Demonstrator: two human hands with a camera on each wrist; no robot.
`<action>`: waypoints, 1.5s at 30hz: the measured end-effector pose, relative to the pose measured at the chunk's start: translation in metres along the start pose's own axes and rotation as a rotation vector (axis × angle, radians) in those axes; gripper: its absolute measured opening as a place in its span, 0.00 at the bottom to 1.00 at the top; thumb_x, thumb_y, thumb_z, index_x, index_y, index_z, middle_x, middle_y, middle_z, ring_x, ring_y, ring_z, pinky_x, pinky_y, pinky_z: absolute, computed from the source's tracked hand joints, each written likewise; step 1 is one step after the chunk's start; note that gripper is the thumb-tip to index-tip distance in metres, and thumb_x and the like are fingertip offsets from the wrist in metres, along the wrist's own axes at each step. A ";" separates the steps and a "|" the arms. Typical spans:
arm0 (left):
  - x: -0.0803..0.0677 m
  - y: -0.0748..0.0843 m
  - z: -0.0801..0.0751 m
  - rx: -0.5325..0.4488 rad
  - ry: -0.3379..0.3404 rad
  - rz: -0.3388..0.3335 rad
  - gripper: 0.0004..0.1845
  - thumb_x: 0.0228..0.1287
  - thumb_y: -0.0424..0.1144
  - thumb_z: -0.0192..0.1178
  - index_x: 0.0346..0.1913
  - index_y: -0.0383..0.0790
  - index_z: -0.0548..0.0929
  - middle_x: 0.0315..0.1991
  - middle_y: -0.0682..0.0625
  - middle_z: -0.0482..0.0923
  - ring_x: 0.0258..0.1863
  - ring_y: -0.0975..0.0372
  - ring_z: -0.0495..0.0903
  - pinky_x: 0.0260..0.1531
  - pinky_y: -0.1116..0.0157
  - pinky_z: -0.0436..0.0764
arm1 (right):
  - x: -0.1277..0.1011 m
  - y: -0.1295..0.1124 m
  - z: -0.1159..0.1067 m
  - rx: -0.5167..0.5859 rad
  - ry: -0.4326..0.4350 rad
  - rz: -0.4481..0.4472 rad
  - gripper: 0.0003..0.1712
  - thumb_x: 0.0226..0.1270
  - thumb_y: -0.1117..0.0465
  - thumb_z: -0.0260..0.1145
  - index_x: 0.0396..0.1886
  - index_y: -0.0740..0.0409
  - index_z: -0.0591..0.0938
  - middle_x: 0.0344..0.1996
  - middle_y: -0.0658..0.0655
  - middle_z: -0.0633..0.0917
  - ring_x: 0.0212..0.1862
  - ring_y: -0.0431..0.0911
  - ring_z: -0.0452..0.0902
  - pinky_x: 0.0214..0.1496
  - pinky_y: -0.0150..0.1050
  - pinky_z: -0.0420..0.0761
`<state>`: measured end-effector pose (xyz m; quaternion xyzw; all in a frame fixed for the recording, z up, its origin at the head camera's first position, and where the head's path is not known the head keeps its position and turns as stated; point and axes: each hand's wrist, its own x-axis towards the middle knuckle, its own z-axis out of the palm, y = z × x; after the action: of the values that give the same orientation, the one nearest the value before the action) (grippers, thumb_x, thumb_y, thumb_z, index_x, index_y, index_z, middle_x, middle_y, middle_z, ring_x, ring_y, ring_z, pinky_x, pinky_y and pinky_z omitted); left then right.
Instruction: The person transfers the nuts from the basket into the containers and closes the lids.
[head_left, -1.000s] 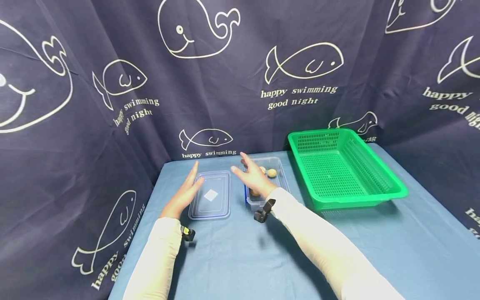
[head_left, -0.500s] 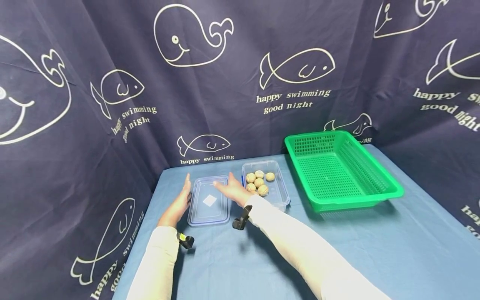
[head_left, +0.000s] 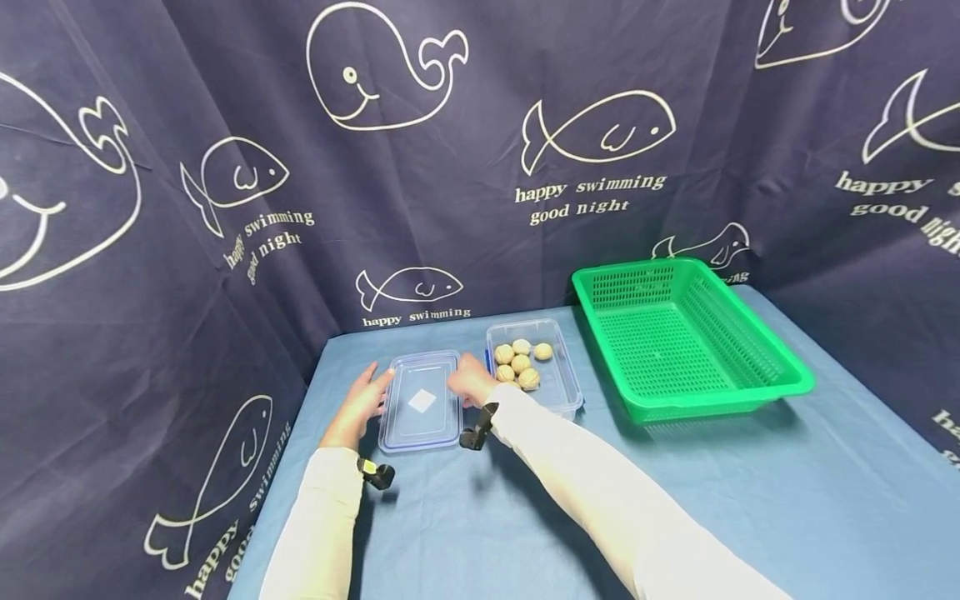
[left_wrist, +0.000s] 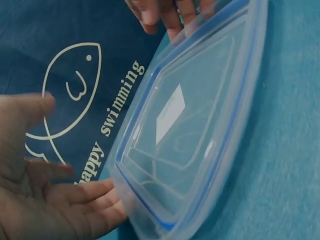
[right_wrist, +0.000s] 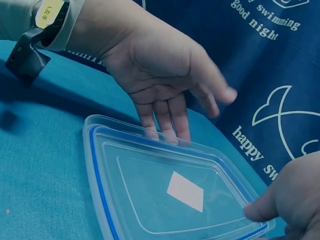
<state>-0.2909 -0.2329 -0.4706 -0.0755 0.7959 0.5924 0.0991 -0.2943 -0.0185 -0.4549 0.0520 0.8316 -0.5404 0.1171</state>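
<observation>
A clear plastic lid with a blue rim and a white sticker lies on the blue table, between both hands. My left hand is at its left edge. Its straight fingers reach under the rim and its thumb is spread apart. The right hand pinches the lid's right edge, with the thumb on top and fingers showing through the plastic. Just to the right stands a clear container holding several round tan walnuts.
A green perforated basket with nothing in it sits at the right on the blue tablecloth. A dark curtain printed with fish and whales closes off the back and both sides, just behind the lid and container.
The right hand moved left from above the walnut container to the lid's right edge and took hold of it. The left hand closed in on the lid's left edge.
</observation>
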 end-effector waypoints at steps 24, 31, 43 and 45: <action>-0.002 0.005 -0.022 -0.365 -0.020 -0.026 0.37 0.73 0.24 0.53 0.80 0.45 0.58 0.78 0.42 0.59 0.38 0.65 0.86 0.35 0.61 0.87 | -0.002 -0.016 -0.027 0.483 -0.006 0.035 0.40 0.59 0.82 0.62 0.73 0.65 0.68 0.66 0.66 0.77 0.41 0.46 0.80 0.33 0.35 0.84; -0.006 0.017 -0.021 -0.415 -0.079 -0.008 0.37 0.76 0.27 0.51 0.82 0.48 0.53 0.78 0.43 0.59 0.39 0.63 0.88 0.35 0.62 0.87 | -0.005 -0.023 -0.048 0.517 -0.030 0.024 0.42 0.58 0.82 0.62 0.74 0.64 0.68 0.66 0.65 0.77 0.43 0.48 0.80 0.33 0.34 0.83; -0.009 0.040 -0.007 -0.492 -0.228 -0.017 0.43 0.75 0.23 0.50 0.83 0.55 0.45 0.78 0.40 0.57 0.40 0.59 0.88 0.35 0.59 0.87 | -0.021 -0.034 -0.089 0.442 -0.037 -0.030 0.42 0.57 0.81 0.61 0.74 0.62 0.68 0.65 0.65 0.78 0.43 0.49 0.79 0.39 0.39 0.83; -0.010 0.043 -0.004 -0.494 -0.247 -0.025 0.41 0.75 0.24 0.50 0.82 0.53 0.47 0.76 0.41 0.62 0.40 0.59 0.88 0.35 0.59 0.87 | -0.024 -0.034 -0.096 0.433 -0.037 -0.040 0.42 0.57 0.81 0.61 0.74 0.62 0.68 0.65 0.65 0.78 0.44 0.49 0.79 0.43 0.41 0.83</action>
<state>-0.2921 -0.2240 -0.4269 -0.0342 0.6082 0.7721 0.1814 -0.2915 0.0562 -0.3814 0.0494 0.6946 -0.7096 0.1077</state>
